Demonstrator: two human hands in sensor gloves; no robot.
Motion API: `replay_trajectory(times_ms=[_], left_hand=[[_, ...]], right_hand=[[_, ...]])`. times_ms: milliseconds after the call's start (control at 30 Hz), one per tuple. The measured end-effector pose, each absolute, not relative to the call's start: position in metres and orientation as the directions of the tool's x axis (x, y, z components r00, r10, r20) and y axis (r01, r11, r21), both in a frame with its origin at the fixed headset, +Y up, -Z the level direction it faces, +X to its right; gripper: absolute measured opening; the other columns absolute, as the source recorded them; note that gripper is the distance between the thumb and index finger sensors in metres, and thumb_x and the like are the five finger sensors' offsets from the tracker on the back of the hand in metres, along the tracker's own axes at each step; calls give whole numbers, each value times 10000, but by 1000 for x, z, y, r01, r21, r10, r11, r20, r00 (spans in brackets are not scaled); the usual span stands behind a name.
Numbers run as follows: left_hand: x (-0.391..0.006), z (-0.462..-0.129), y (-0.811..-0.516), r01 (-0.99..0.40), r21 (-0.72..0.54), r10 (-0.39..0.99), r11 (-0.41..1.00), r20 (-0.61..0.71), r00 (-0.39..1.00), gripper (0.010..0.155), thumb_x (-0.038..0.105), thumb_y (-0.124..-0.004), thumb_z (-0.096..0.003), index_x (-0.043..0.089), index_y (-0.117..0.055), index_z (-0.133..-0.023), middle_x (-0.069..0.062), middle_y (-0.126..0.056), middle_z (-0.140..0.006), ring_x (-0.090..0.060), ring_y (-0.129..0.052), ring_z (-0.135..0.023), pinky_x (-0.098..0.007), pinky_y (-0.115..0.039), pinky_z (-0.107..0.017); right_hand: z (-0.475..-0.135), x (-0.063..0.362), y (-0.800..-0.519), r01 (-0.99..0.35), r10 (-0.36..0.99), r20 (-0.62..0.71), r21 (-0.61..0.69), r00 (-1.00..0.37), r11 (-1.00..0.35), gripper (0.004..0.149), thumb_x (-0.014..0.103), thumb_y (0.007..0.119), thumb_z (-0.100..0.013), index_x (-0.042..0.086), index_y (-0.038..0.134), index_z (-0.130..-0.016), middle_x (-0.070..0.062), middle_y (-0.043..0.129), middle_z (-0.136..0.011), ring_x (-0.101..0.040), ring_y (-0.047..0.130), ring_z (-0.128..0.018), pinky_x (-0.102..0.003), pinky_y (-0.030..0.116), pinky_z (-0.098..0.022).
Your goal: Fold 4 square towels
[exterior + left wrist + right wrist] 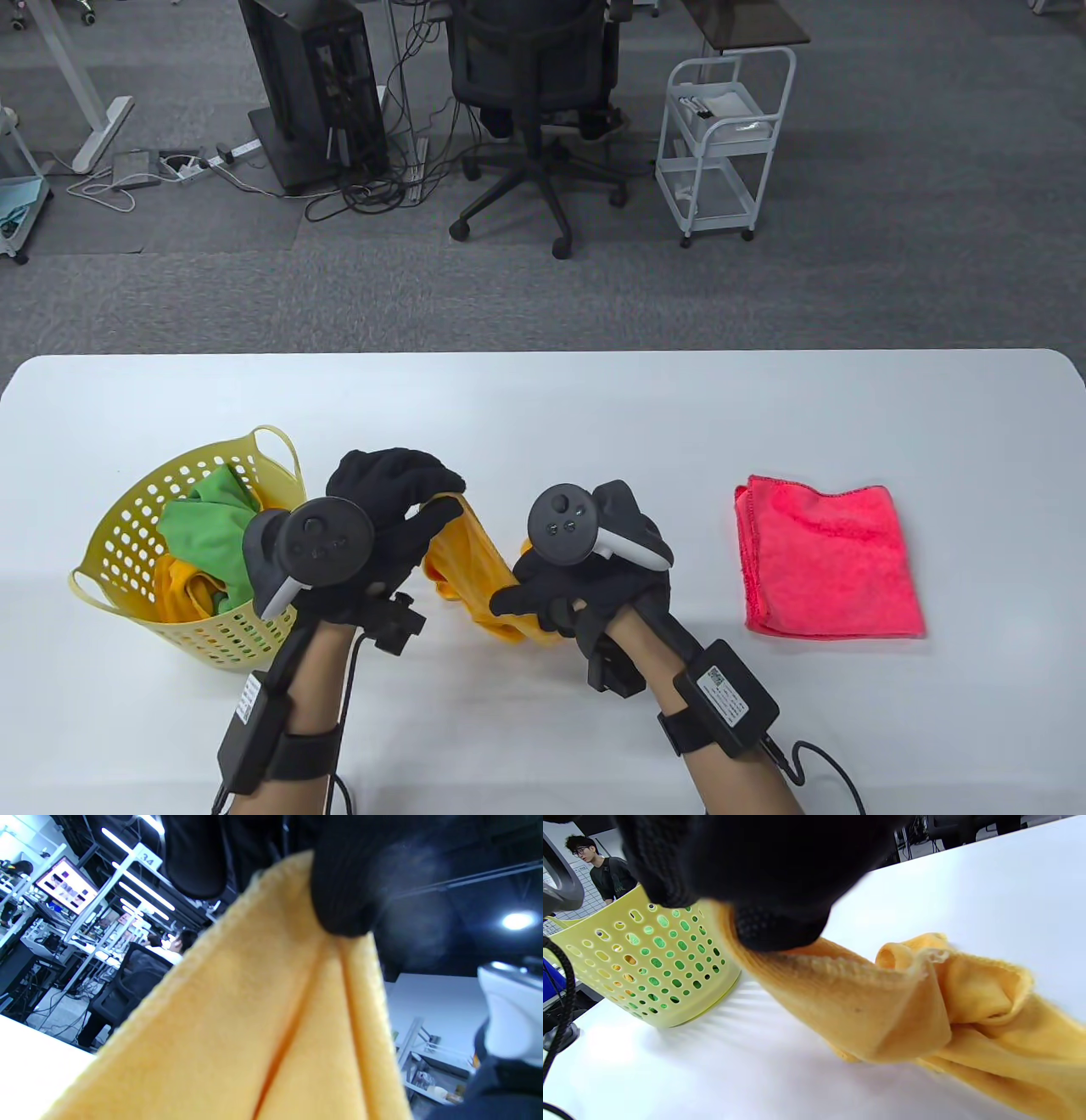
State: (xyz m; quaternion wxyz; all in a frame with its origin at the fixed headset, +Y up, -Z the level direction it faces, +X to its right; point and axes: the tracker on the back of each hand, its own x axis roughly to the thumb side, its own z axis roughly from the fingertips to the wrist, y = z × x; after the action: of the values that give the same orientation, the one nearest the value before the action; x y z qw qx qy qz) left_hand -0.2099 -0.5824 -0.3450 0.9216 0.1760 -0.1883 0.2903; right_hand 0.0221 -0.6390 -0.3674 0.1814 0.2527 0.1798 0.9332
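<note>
The white counter [543, 407] fills the lower half of the table view. At lower left sits a yellow basket [127, 526] holding a green towel [208, 526] and another orange one [178, 594]. At right lies a red towel [827, 560], already folded. In the lower centre an orange towel [471, 569] hangs bunched between the two hands, part of it sagging to the counter. The left hand [373, 526] pinches its upper edge near the basket; the right hand [585, 577] grips the lower end. One towel looks done, so this is probably the second. To do it well, each hand should work along the hem to a corner, then pull the cloth taut and lay it flat, clear of the basket, before folding.
</note>
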Motion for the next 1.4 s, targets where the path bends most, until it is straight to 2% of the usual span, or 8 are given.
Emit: replay_trajectory(times_ms=[233,367,500,633,833,1133,1400], left_hand=[[-218,-345,-582,-638,235,511,733,429,745,354,415,-893,-525,270,-920,-847,-45,-877,-977,-437,-780,-955,-691,-434,-768],[-220,-343,-580,-648,242,516,723,435,738,355,414,-894,-526,269,-918,-850,-45,-880,-975,-437,-778,-957,-693,-434,-767],[-221,-343,-580,-658,254,527,709,430,733,354,413,-894,-525,269,-920,-847,-44,-879,-976,-439,-780,-955,-692,-435,-767],[-225,-341,-578,-665,273,535,695,422,732,354,412,-896,-526,267,-921,-848,-45,-877,-976,-440,-779,-954,-692,-433,-768],[-232,-339,-576,-687,292,559,666,414,718,355,410,-893,-528,261,-919,-849,-49,-877,-975,-441,-783,-951,-693,-436,-766],[-239,-338,-573,-698,323,577,639,399,713,354,406,-893,-529,260,-918,-850,-54,-879,-972,-446,-782,-949,-696,-435,-764],[-252,-334,-570,-727,351,614,590,390,686,353,404,-888,-534,254,-914,-853,-56,-877,-973,-447,-784,-946,-695,-436,-763]], right_hand=[[-370,40,-646,-278,466,374,456,-802,-845,463,482,916,-517,100,933,-778,-32,1065,-451,-61,995,-140,-252,836,-112],[-369,45,-651,-250,465,370,500,-804,-829,464,470,920,-522,92,920,-791,-33,1067,-454,-60,1000,-140,-252,839,-111],[-368,45,-653,-200,434,378,521,-818,-830,456,456,925,-530,98,908,-813,-29,1068,-457,-62,1002,-141,-251,839,-112],[-366,46,-656,-109,349,374,533,-860,-839,454,457,917,-540,109,899,-831,-30,1066,-470,-65,1004,-153,-254,840,-122],[-368,60,-655,-43,252,342,517,-905,-855,455,465,918,-534,103,906,-811,-38,1072,-480,-72,1015,-161,-258,845,-125],[-372,96,-654,-116,261,267,459,-928,-881,472,458,928,-522,102,886,-829,-49,1082,-520,-74,1019,-161,-258,845,-122],[-372,110,-657,-101,209,245,389,-947,-916,468,420,935,-526,113,870,-874,-55,1085,-529,-73,1017,-155,-259,843,-118]])
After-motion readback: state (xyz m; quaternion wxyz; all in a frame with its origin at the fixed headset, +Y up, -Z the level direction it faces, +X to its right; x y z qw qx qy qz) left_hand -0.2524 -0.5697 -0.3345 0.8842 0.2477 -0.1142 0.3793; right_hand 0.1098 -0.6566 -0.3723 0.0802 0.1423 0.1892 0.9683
